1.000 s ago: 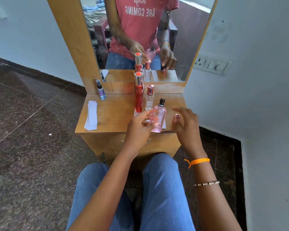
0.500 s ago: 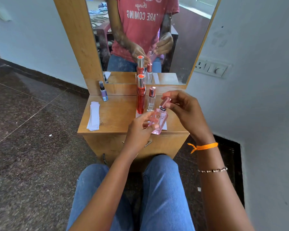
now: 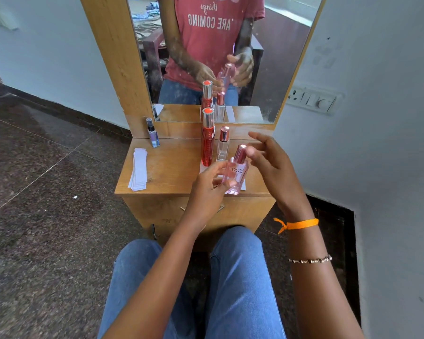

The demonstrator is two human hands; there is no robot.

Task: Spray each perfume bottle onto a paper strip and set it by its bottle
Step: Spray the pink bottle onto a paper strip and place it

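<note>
My left hand (image 3: 207, 185) grips a pink bottle marked DGZ (image 3: 236, 176), tilted slightly, over the front right of the small wooden table (image 3: 167, 172). A rose-gold cap (image 3: 240, 153) sits on its top. Just right of the cap, my right hand (image 3: 271, 162) has its fingers spread and holds nothing; the thumb is close to the cap. A tall red bottle (image 3: 208, 143) and a small clear bottle (image 3: 222, 148) stand behind, with white paper strips (image 3: 242, 186) partly hidden beneath them. A stack of blank strips (image 3: 139, 170) lies at the left.
A small purple bottle (image 3: 153, 136) stands at the table's back left, against the mirror's (image 3: 220, 52) wooden frame. A white wall with a switch plate (image 3: 312, 100) is close on the right. My knees in jeans (image 3: 238, 277) are in front of the table.
The bottle's black sprayer was bare a second ago. My right hand took the cap from the table, put it on the bottle, and has now let go with fingers spread.
</note>
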